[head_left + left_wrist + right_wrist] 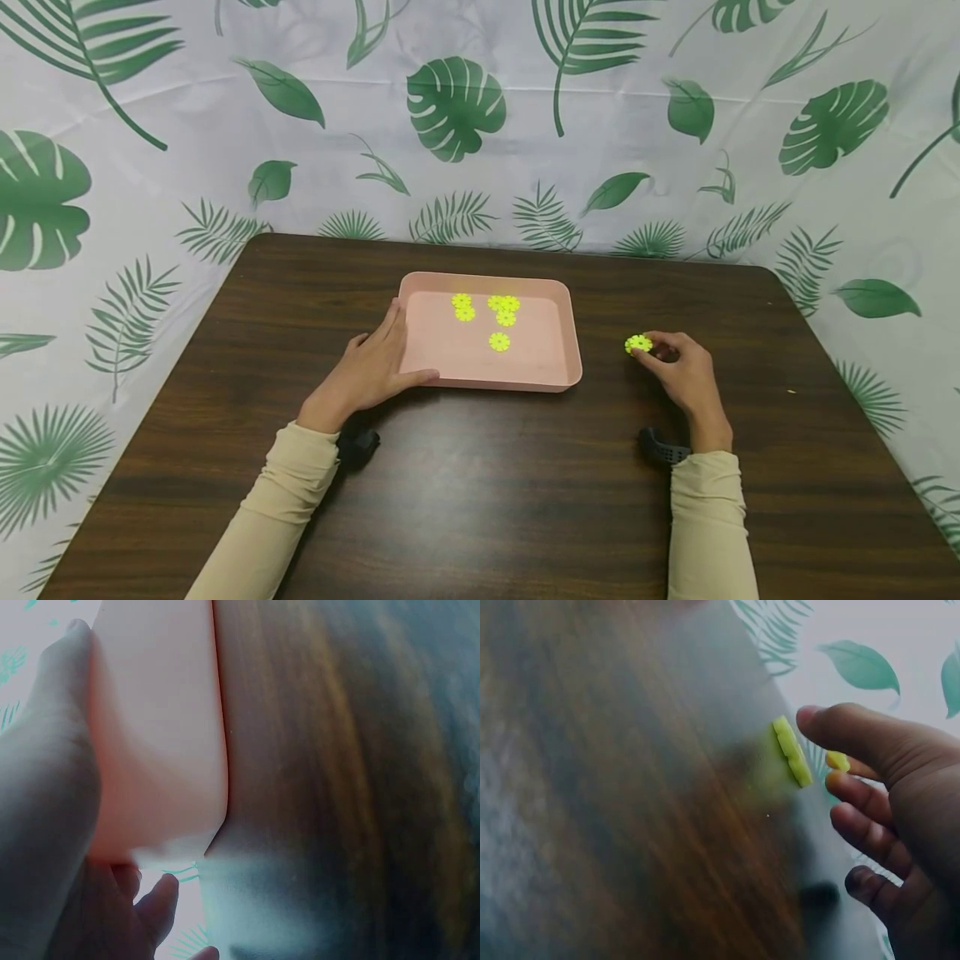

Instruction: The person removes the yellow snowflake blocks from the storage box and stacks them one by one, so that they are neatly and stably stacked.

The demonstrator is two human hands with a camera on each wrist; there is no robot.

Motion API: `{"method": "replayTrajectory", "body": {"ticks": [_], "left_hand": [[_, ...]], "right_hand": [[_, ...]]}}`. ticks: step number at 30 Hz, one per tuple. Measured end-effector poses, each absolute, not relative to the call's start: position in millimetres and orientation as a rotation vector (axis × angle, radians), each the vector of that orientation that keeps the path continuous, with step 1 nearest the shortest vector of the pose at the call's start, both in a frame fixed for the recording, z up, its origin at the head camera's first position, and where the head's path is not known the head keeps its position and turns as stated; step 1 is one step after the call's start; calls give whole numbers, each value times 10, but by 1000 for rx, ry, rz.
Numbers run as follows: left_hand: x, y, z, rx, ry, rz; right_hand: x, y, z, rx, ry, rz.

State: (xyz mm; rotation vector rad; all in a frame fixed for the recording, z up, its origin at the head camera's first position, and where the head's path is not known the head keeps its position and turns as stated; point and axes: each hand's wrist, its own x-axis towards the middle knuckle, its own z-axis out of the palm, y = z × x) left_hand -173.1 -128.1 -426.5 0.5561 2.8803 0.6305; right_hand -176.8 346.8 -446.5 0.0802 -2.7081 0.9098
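Observation:
My left hand (375,358) lies at the near left corner of a pink tray (540,354), its fingers straight along the left side and its thumb on the front rim. The tray's outer wall (161,735) is close up in the left wrist view. Inside lie several yellow flower-shaped discs (499,342). Right of the tray, my right hand (686,367) has its thumb and fingers about yellow flower-shaped discs (638,342). In the right wrist view, one disc (791,754) shows edge-on near the thumb tip, and part of another (838,760) sits between thumb and fingers.
The dark wooden table (480,492) runs back to a white cloth (337,125) printed with green leaves. Each wrist wears a black strap (663,447). A tiny pale speck (792,391) lies at the right.

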Motion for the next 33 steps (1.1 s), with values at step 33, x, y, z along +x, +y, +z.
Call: {"method": "replayTrajectory", "body": {"ticks": [33], "left_hand": [[-1742, -1276, -4266, 565, 2885, 622]], "right_hand": [[-1770, 3476, -4471, 32, -2805, 924]]}}
